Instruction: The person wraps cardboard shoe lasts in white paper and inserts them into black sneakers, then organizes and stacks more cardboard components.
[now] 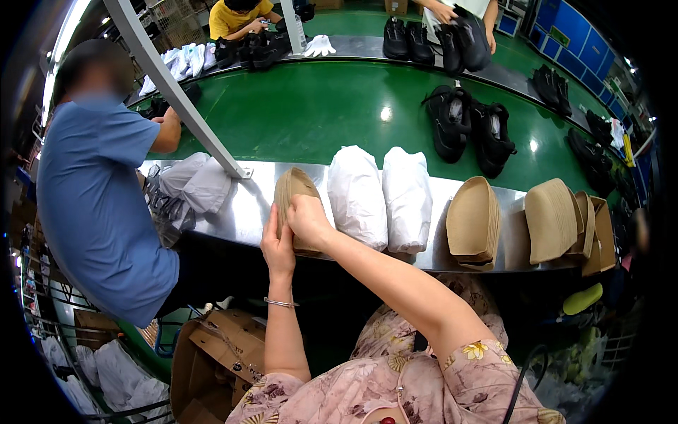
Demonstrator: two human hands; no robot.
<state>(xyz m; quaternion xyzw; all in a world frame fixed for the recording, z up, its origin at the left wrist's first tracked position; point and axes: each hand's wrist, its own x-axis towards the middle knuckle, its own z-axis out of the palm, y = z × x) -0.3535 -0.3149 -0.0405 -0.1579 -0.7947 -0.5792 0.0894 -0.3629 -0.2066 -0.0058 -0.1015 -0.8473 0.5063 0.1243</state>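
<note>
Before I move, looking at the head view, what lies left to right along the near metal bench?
Crumpled pale bundles → held tan stack → first white-wrapped bundle → second white-wrapped bundle → free-standing tan stack → wide tan stack.

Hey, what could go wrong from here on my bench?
Your right forearm passes close to the left white bundle, so a sideways swing might knock it. Your left hand and right hand are both at the leftmost tan stack, made of thin layers; these might slip out of line. The next tan stack to the right reaches near the front edge of the metal bench, so a bump could push it off.
</note>
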